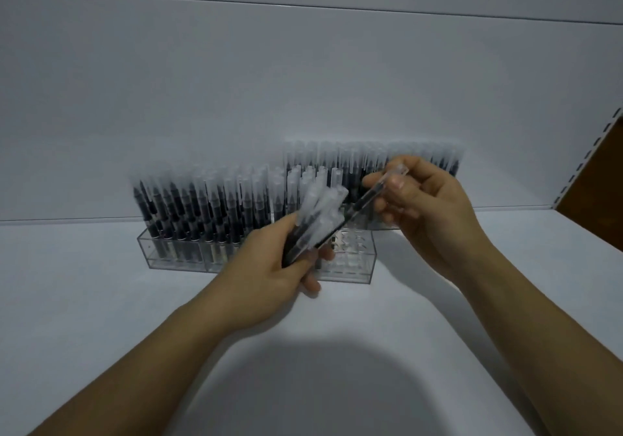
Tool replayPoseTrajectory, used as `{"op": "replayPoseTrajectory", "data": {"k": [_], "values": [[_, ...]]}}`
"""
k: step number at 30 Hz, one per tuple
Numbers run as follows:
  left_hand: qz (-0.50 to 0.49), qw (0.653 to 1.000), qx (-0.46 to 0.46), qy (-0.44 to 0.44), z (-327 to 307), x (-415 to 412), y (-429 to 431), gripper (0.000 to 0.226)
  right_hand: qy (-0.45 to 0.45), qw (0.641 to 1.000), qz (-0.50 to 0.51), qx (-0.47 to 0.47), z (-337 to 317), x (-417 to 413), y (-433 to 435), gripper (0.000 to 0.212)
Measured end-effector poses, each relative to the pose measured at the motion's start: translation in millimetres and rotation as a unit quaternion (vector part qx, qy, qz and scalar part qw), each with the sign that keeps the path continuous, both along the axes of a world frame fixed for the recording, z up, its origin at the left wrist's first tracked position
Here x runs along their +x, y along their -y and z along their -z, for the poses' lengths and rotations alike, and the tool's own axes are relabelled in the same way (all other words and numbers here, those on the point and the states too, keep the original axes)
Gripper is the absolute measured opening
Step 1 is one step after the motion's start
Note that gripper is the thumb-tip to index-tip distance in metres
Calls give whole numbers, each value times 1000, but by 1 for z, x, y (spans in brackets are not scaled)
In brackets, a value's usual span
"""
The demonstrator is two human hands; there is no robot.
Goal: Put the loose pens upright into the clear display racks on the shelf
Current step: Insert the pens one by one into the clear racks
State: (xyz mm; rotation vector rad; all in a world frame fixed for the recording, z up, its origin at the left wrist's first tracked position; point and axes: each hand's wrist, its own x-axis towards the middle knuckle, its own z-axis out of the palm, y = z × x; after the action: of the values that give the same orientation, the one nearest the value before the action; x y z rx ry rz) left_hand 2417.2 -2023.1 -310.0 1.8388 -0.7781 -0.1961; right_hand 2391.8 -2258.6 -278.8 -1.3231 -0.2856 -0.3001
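Observation:
My left hand (pixel 269 274) grips a bundle of loose pens (pixel 318 218), black barrels with frosted clear caps pointing up and right. My right hand (pixel 424 206) pinches one pen (pixel 371 196) by its capped end; its lower end still lies among the bundle. Both hands hover just in front of the clear display racks. The front rack (pixel 175 260) is packed with upright pens (pixel 202 206) on its left and shows bare holes (pixel 350 247) on its right. A taller back rack of upright pens (pixel 337 162) stands behind my right hand.
The racks stand on a white shelf (pixel 84 300) against a white back panel (pixel 236 81). A slotted upright and brown side panel (pixel 596 179) close the shelf at the right. My shadow falls on the shelf's near part.

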Motion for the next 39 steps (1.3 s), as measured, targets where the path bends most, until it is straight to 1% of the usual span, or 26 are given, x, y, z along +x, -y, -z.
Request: {"op": "replayPoseTrajectory", "data": {"k": [1,2,3,4,5,7,9,11,15,17,20,22,26,28,32,36,39], "values": [[-2,994,69,85,-2,3,-5,18,-2,1000,7,22,-3,0,2,11],[2,977,136,167,-3,4,-8,19,-3,999,18,35,-4,0,4,11],[10,956,184,230,-5,5,-11,22,-3,999,30,43,-5,1,6,14],[19,939,213,271,-6,4,-12,27,-4,998,45,49,-6,1,7,17],[26,928,231,292,-7,4,-13,34,-5,997,60,53,-6,1,8,22],[24,916,252,312,-9,2,-15,54,-8,994,92,54,-6,2,8,30],[28,906,276,321,-8,0,-19,66,-8,992,121,46,-5,3,7,32],[32,901,301,311,-9,-3,-20,69,-3,988,149,33,-3,4,7,32],[28,903,330,274,-13,-9,-15,68,25,977,210,16,1,6,6,28],[31,899,340,274,-14,-11,-12,64,39,972,233,7,3,6,7,26],[32,895,335,292,-10,-10,-12,65,70,961,266,-30,3,5,7,28],[30,904,317,286,-6,-6,-13,65,90,953,284,-57,3,4,5,31],[17,924,271,269,1,1,-13,65,128,938,298,-121,-10,12,2,36],[16,925,269,268,2,2,-13,64,149,928,297,-170,-17,18,-2,37],[22,926,274,259,1,3,-13,64,147,922,289,-211,-17,26,-11,37],[35,926,271,260,-1,3,-14,61,154,893,316,-281,-9,30,-16,39],[41,927,265,261,-2,2,-13,59,200,859,299,-364,-7,31,-22,39]]}}
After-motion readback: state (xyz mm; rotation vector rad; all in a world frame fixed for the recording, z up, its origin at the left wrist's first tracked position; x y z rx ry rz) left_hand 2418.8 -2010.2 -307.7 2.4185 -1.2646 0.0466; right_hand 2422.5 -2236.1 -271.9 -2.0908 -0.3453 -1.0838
